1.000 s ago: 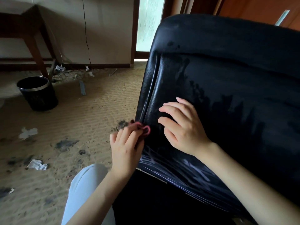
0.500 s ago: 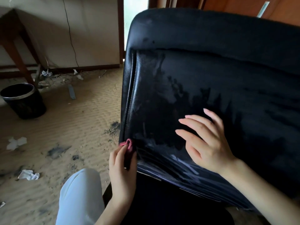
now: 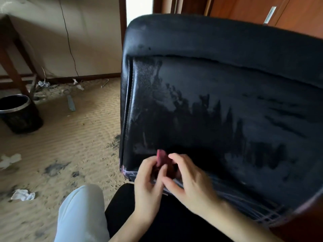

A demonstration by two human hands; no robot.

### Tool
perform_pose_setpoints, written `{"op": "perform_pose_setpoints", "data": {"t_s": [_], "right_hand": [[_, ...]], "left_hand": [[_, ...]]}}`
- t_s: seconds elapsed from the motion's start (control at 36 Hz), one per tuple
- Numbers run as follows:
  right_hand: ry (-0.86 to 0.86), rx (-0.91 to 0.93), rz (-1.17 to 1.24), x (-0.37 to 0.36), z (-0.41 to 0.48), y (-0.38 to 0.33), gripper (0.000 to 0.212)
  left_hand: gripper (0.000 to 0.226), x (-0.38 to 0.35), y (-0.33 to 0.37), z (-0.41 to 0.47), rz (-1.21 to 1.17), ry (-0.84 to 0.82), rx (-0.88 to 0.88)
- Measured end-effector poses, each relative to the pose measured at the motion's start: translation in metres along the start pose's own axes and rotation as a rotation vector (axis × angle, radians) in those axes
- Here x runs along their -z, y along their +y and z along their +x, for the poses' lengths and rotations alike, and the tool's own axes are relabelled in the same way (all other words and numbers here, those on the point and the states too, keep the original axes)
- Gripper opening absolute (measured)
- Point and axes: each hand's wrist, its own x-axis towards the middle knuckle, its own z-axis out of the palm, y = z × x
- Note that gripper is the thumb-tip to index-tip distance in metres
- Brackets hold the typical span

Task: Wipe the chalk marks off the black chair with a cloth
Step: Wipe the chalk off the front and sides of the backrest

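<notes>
The black chair's backrest (image 3: 227, 102) fills the right of the head view, with dusty smears across its middle. White and pinkish chalk lines (image 3: 236, 198) run along its lower edge and bottom left corner. Both hands meet at that lower left part. My left hand (image 3: 148, 182) pinches a small pink-red cloth (image 3: 160, 157), whose tip sticks up above the fingers. My right hand (image 3: 190, 186) curls in from the right, its fingertips on the same cloth. Most of the cloth is hidden between the fingers, and the hands are blurred.
My knee in white trousers (image 3: 82, 215) is at the bottom left, beside the black seat. On the dirty beige carpet lie crumpled tissues (image 3: 22, 194) and dark stains. A black bin (image 3: 15, 114) stands by a wooden table leg (image 3: 12, 67) at the far left.
My right hand left the backrest and came down-left to join my left hand on the cloth. My left hand shifted right from the chair's side edge onto its lower face.
</notes>
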Motion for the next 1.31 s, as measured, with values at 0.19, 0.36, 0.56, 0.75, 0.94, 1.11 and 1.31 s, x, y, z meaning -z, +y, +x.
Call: {"op": "perform_pose_setpoints", "data": {"t_s": [0.19,0.36,0.56,0.75,0.94,1.11,1.31], "right_hand": [[0.141,-0.080,0.388,-0.028,0.025,-0.032,0.034],[0.501,0.330,-0.100,0.013,0.086,-0.027,0.035],[0.450,0.422,-0.425,0.001,0.125,-0.016,0.024],[0.226,0.518,-0.440,-0.050,0.066,0.004,0.019],[0.030,0.607,-0.603,-0.066,0.028,0.007,0.035],[0.082,0.677,-0.669,-0.053,0.055,-0.006,0.029],[-0.089,0.595,-0.887,-0.006,0.006,0.061,0.024]], "left_hand": [[0.025,0.049,0.025,0.010,-0.194,-0.088,0.145],[0.014,0.085,0.000,0.050,0.118,0.157,0.058],[0.020,0.087,-0.032,0.059,0.256,0.024,0.105],[0.024,0.086,-0.034,0.063,0.294,-0.006,0.093],[0.026,0.086,-0.033,0.063,0.301,-0.009,0.084],[0.027,0.087,-0.035,0.066,0.347,-0.033,0.079],[0.014,0.083,-0.040,0.063,0.371,-0.002,0.046]]}}
